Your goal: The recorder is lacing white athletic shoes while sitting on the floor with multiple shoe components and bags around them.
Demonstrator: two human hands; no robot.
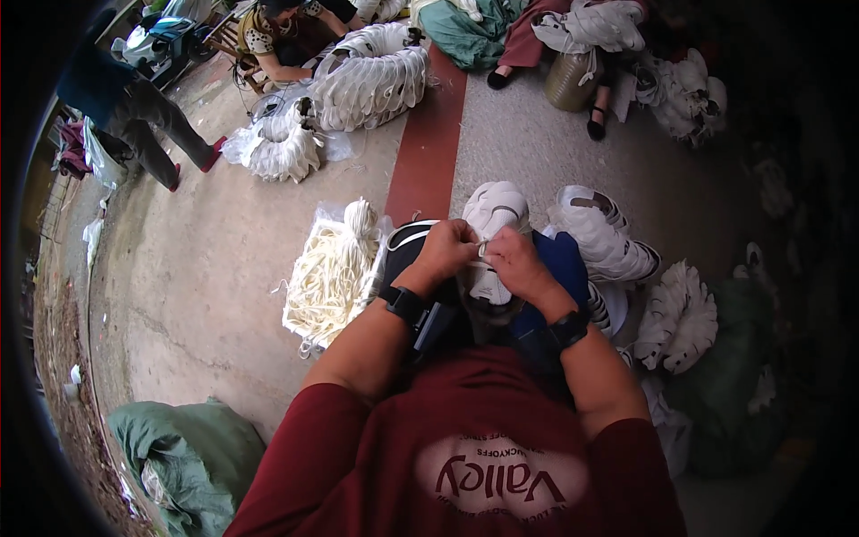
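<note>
White shoe uppers rest in my lap, between my two hands. My left hand is closed in a pinch at the lacing opening. Close beside it, my right hand pinches from the other side, the fingertips of both nearly meeting. Between them shows a short piece of white shoelace. The fingers partly hide it and the eyelets. Below the hands lies another white part with dark trim. Left of my left hand, a pale lace loops across dark cloth.
A tray heaped with cream laces stands to the left. Stacked white uppers lie at right, with another bundle beyond. A green sack sits near left. Ahead are bundles of uppers, a seated person and a standing person.
</note>
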